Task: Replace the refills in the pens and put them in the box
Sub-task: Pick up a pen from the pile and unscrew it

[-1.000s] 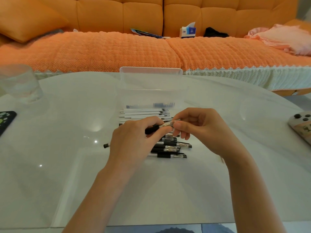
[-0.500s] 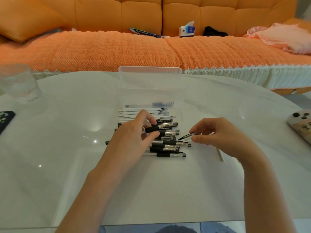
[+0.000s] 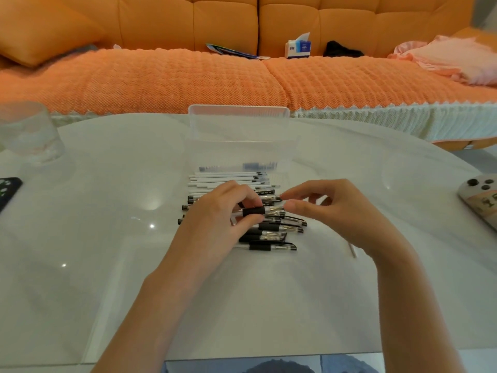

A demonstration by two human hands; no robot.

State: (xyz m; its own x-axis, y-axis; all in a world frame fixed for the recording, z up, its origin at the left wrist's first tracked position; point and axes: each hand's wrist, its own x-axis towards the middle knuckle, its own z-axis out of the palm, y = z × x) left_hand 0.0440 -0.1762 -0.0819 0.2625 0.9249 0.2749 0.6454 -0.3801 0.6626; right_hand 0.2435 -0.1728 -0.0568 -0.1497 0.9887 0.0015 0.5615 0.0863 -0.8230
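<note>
A heap of black-grip pens [image 3: 273, 234] lies in the middle of the white table. Behind it several white refills [image 3: 226, 178] lie side by side, in front of a clear plastic box [image 3: 239, 110]. My left hand [image 3: 215, 224] grips one pen [image 3: 266, 210] by its black grip, just above the heap. My right hand [image 3: 333, 211] is at that pen's clear right end. Its thumb and forefinger are close to the tip, and no pinch shows. A loose white refill [image 3: 352, 250] lies on the table beside my right wrist.
A drinking glass [image 3: 28, 131] stands at the far left, with a dark phone [image 3: 8, 188] at the left edge. A game controller [image 3: 480, 201] lies at the right edge. An orange sofa [image 3: 188, 79] runs behind the table, with a tissue box [image 3: 298, 48] on it.
My right hand pulled a part away from the pen to the right, then came back to the pen's end with nothing in it. A white refill now lies beside my right wrist.
</note>
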